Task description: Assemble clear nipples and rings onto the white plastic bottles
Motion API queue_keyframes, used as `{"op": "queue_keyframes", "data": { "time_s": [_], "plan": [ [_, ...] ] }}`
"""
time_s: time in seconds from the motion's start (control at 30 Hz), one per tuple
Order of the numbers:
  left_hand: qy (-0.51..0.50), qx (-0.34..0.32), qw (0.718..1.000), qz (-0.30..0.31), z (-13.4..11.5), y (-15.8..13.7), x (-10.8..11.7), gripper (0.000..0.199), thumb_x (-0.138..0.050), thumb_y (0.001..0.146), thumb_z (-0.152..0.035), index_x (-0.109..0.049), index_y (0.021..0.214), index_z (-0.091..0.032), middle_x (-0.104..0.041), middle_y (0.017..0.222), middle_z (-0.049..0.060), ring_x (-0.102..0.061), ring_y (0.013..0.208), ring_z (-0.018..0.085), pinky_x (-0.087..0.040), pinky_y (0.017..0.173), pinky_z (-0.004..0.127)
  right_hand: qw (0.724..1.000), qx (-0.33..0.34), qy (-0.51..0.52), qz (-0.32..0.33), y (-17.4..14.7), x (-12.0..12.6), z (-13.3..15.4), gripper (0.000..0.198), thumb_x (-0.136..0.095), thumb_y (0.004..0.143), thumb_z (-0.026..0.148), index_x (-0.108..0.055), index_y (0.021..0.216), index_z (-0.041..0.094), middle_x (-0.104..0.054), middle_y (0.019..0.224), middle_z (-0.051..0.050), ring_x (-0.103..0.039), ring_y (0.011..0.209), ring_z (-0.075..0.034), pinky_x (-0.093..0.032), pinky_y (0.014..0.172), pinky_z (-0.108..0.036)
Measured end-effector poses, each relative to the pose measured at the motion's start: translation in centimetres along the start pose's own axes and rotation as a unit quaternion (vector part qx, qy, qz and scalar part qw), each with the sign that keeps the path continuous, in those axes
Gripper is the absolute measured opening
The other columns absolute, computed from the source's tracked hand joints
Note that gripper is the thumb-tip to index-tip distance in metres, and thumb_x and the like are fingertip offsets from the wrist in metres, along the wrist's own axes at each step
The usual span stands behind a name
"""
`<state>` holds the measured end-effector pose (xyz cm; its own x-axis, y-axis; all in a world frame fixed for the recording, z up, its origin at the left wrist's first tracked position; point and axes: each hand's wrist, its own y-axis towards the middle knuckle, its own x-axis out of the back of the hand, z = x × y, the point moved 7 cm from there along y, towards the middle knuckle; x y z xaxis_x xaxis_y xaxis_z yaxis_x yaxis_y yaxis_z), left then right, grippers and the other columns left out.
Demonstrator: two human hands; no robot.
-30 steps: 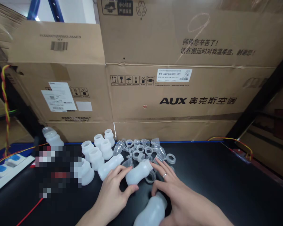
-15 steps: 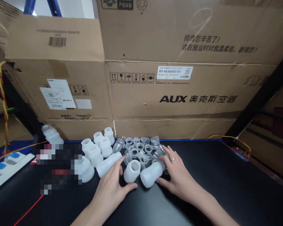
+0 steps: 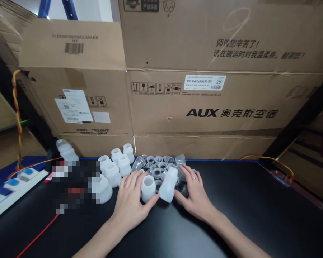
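My left hand [image 3: 133,197] curves around the left side of an upright white plastic bottle [image 3: 148,188], fingers apart, its thumb reaching in front toward the base of a second white bottle. That second bottle [image 3: 168,186] leans with its neck up and away from me. My right hand [image 3: 193,191] is beside it on the right, fingers spread and thumb near its lower side; I see no firm grip. Behind both bottles lie several clear plastic caps and rings [image 3: 156,173], partly hidden by the bottles and my fingers. Another white bottle lies mostly hidden behind my left hand.
Several white bottles [image 3: 112,173] stand to the left on the black table [image 3: 244,208]. A capped bottle [image 3: 67,150] leans at the far left, behind a pixelated patch. A power strip [image 3: 21,190] lies at the left edge. Large cardboard [image 3: 218,132] walls the back.
The right bottle has turned from lying over to leaning with its neck up. My left hand has moved up and closer around the upright bottle; the view has shifted slightly.
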<state>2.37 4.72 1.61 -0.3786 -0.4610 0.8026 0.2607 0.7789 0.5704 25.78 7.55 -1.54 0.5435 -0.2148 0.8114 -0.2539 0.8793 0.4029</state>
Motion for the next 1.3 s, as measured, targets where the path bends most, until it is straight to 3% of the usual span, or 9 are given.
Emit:
{"op": "queue_keyframes", "data": {
  "time_s": [0.07,0.37,0.53,0.6,0.7,0.83,1.0,1.2,1.3],
  "plan": [
    [-0.004,-0.014,1.0,-0.005,-0.4,0.3,-0.8,0.053,-0.064,0.094,-0.052,-0.056,0.135,-0.019,-0.066,0.137,0.014,-0.054,0.137,0.038,-0.036,0.115,0.058,1.0,0.021,-0.017,0.006,0.7,-0.6,0.4,0.073,-0.058,0.093,0.041,-0.029,0.159,0.027,-0.036,0.164,-0.017,-0.03,0.155,-0.036,-0.015,0.123,-0.071],
    [-0.01,-0.01,1.0,-0.01,-1.0,2.1,-2.4,0.038,-0.072,0.086,-0.04,-0.064,0.119,-0.023,-0.064,0.138,0.015,-0.05,0.14,0.041,-0.04,0.115,0.063,0.997,0.022,-0.055,-0.046,4.0,-1.5,0.5,0.065,-0.063,0.09,0.048,-0.048,0.149,0.024,-0.049,0.151,-0.02,-0.042,0.147,-0.038,-0.026,0.121,-0.067],
    [-0.045,-0.016,0.999,0.011,-0.7,1.5,-2.5,0.035,-0.069,0.088,-0.031,-0.062,0.122,-0.022,-0.064,0.141,0.012,-0.05,0.144,0.037,-0.037,0.121,0.062,0.996,0.033,-0.054,-0.067,3.4,-1.2,0.6,0.089,-0.067,0.089,0.061,-0.03,0.162,0.028,-0.035,0.162,-0.02,-0.031,0.152,-0.044,-0.026,0.118,-0.073],
    [-0.07,-0.029,0.996,0.039,-0.6,1.1,-2.6,0.037,-0.066,0.089,-0.023,-0.061,0.125,-0.025,-0.065,0.142,0.008,-0.053,0.142,0.033,-0.034,0.124,0.061,0.994,0.053,-0.045,-0.08,3.0,-0.8,0.9,0.079,-0.07,0.088,0.06,-0.041,0.157,0.034,-0.035,0.161,-0.016,-0.028,0.153,-0.047,-0.022,0.117,-0.077],
    [-0.078,-0.052,0.994,0.053,-0.5,0.7,-2.3,0.039,-0.066,0.087,-0.019,-0.063,0.125,-0.028,-0.067,0.142,0.005,-0.058,0.138,0.03,-0.032,0.126,0.059,0.991,0.056,0.027,-0.122,2.7,0.3,0.7,0.057,-0.078,0.083,0.054,-0.065,0.135,0.036,-0.054,0.142,-0.012,-0.046,0.14,-0.043,-0.021,0.119,-0.073],
    [-0.046,-0.041,0.998,-0.006,0.1,1.0,-0.8,0.035,-0.069,0.091,-0.035,-0.065,0.125,-0.026,-0.064,0.145,0.009,-0.056,0.139,0.033,-0.044,0.117,0.055,0.974,-0.001,0.113,-0.195,2.6,1.7,-0.8,0.055,-0.078,0.083,0.053,-0.066,0.131,0.027,-0.067,0.12,-0.012,-0.062,0.112,-0.034,-0.046,0.104,-0.055],
    [0.047,-0.033,0.995,-0.076,1.0,1.7,1.2,0.052,-0.068,0.092,-0.05,-0.064,0.135,-0.022,-0.054,0.155,0.016,-0.048,0.144,0.041,-0.04,0.116,0.06,0.941,-0.08,0.189,-0.269,2.1,2.6,-2.8,0.06,-0.069,0.092,0.047,-0.052,0.143,0.022,-0.071,0.12,-0.011,-0.066,0.094,-0.025,-0.053,0.086,-0.038],
    [0.075,-0.008,0.996,-0.043,2.7,1.9,0.8,0.058,-0.061,0.094,-0.057,-0.064,0.139,-0.02,-0.061,0.148,0.016,-0.052,0.139,0.041,-0.042,0.114,0.06,0.896,-0.119,0.276,-0.327,2.0,3.2,-4.5,0.064,-0.073,0.087,0.048,-0.055,0.141,0.02,-0.069,0.126,-0.012,-0.066,0.099,-0.023,-0.052,0.088,-0.035],
    [0.081,-0.019,0.996,-0.012,2.7,1.9,0.0,0.057,-0.059,0.096,-0.057,-0.065,0.138,-0.019,-0.056,0.155,0.015,-0.047,0.145,0.041,-0.038,0.118,0.06,0.873,-0.136,0.31,-0.351,2.0,3.4,-5.2,0.068,-0.078,0.082,0.05,-0.055,0.136,0.019,-0.067,0.126,-0.012,-0.066,0.101,-0.024,-0.053,0.089,-0.035]
  ]
}}
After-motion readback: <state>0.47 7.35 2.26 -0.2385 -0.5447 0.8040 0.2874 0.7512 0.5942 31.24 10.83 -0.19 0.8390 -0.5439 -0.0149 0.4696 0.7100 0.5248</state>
